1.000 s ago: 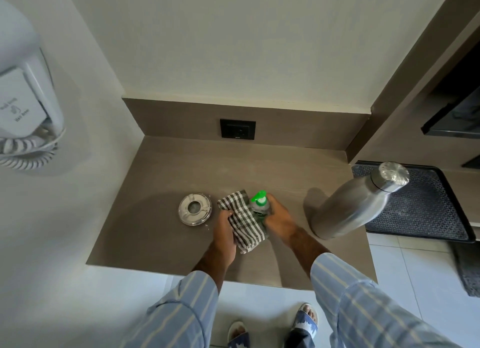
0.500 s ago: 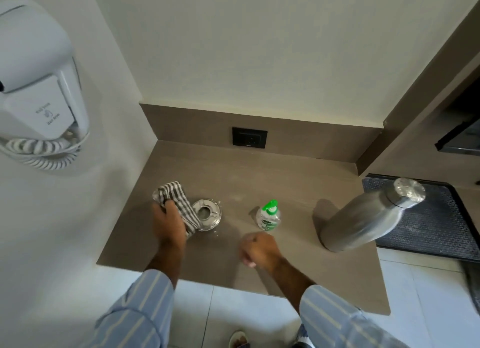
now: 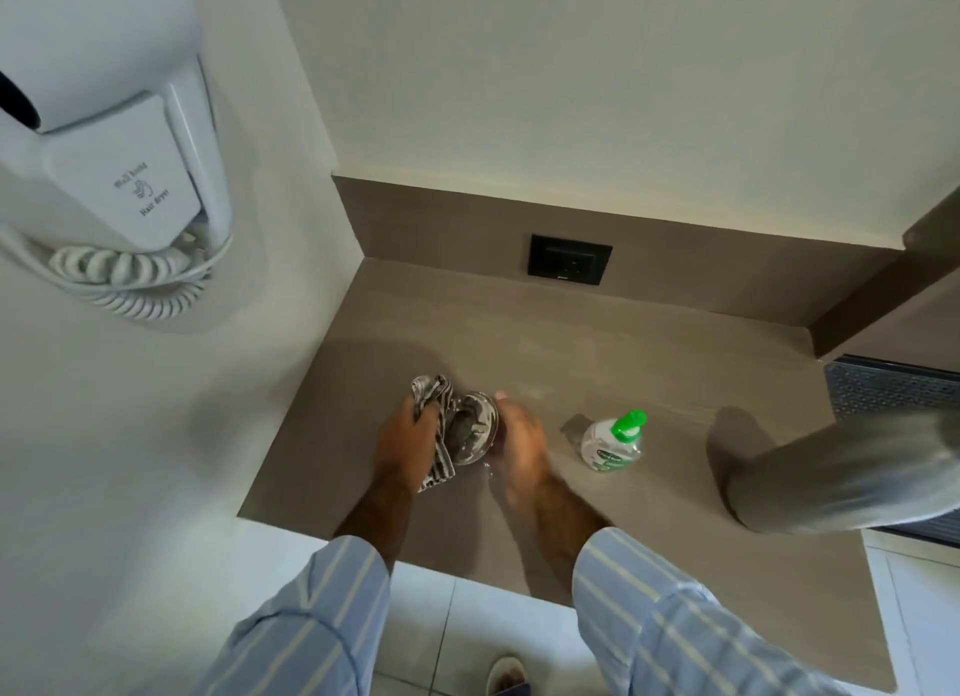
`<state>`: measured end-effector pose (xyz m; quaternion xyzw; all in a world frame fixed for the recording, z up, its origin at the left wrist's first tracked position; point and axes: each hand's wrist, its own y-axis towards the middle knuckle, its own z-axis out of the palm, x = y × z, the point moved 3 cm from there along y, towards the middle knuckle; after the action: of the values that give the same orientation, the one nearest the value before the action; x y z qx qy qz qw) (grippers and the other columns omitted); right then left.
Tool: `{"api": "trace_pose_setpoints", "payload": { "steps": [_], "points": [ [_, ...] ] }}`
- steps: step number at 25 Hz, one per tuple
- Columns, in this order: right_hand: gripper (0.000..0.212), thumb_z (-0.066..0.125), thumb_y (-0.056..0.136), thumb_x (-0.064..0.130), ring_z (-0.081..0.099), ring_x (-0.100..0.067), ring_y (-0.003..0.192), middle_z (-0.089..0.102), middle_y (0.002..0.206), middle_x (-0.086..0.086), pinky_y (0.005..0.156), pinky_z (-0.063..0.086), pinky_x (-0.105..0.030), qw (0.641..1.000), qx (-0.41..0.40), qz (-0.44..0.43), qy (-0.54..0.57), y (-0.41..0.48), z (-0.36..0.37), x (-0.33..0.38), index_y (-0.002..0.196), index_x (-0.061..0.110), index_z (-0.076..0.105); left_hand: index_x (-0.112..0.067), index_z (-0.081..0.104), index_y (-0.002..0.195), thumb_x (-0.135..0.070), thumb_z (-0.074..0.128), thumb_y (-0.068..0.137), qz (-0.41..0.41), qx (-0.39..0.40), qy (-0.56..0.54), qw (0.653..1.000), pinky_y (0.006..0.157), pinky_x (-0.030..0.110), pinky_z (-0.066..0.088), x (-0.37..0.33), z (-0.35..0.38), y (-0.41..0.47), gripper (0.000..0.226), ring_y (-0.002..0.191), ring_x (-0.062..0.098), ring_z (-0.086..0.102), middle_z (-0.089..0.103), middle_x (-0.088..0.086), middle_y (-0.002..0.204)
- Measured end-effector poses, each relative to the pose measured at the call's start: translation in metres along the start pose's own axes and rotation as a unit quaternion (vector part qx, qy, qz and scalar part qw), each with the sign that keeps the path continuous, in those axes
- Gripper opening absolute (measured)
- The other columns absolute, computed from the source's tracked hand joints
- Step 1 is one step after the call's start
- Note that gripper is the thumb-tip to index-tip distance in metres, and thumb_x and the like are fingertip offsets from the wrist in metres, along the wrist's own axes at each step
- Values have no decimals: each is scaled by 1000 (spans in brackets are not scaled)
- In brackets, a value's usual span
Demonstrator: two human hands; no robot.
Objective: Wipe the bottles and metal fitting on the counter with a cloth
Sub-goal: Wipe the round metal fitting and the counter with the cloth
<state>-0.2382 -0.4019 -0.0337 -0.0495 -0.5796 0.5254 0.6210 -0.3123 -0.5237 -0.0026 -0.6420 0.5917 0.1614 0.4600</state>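
A round metal fitting [image 3: 474,429] sits tilted at the middle of the brown counter [image 3: 597,352], gripped at its right rim by my right hand [image 3: 517,440]. My left hand [image 3: 408,443] is closed on a grey checked cloth [image 3: 435,409] and presses it against the fitting's left side. A small clear bottle with a green cap [image 3: 613,443] stands apart to the right. Further right, a large steel bottle [image 3: 841,479] looks blurred and runs off the frame's edge.
A white wall hair dryer [image 3: 104,139] with a coiled cord hangs on the left wall. A black socket [image 3: 569,259] sits in the backsplash. A dark perforated mat [image 3: 883,388] lies at the right. The counter's front edge runs just above my sleeves.
My right hand has moved left from the counter near the green-capped bottle and taken hold of the fitting. My left hand keeps the cloth against it. The camera has shifted left.
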Motion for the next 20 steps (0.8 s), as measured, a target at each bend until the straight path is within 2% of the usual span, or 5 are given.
{"api": "trace_pose_setpoints", "payload": {
  "steps": [4, 10, 15, 17, 20],
  "points": [
    [60, 51, 99, 56, 70, -31, 119, 75, 124, -18, 107, 52, -46, 992, 99, 78, 18, -9, 22, -15, 125, 6, 73, -9, 68, 116, -25, 53, 98, -25, -46, -72, 996, 100, 41, 50, 2, 2, -1, 29, 112, 36, 66, 72, 16, 116],
    [66, 71, 83, 56, 62, -37, 130, 68, 137, -18, 111, 47, -58, 986, 165, -6, -30, -17, 46, 0, 138, 20, 63, -19, 72, 105, -34, 56, 94, -46, -10, -239, 970, 94, 49, 58, -12, -7, 2, 25, 101, 30, 74, 78, 10, 103],
    [46, 49, 99, 57, 75, -22, 107, 78, 118, -3, 84, 63, -40, 988, 131, -30, -75, -47, 69, 39, 130, 28, 67, -22, 72, 116, -38, 56, 100, 40, 14, -339, 940, 90, 37, 59, -60, -19, -28, 27, 104, 21, 75, 78, 6, 112],
    [62, 37, 104, 57, 79, -16, 81, 82, 90, -5, 75, 65, -30, 990, 142, 1, 1, -55, 72, 62, 101, 14, 82, -17, 70, 121, -28, 56, 101, 111, -4, -317, 942, 92, 26, 56, -69, -20, -56, 26, 107, 14, 73, 76, 2, 115],
    [81, 30, 105, 58, 68, -16, 45, 66, 50, -5, 48, 57, -23, 978, 180, 47, 93, -65, 78, 84, 52, 14, 74, -11, 67, 123, -20, 53, 98, 205, -41, -207, 956, 87, 7, 47, -61, -21, -96, 30, 101, -10, 66, 73, 0, 115]
  ]
}}
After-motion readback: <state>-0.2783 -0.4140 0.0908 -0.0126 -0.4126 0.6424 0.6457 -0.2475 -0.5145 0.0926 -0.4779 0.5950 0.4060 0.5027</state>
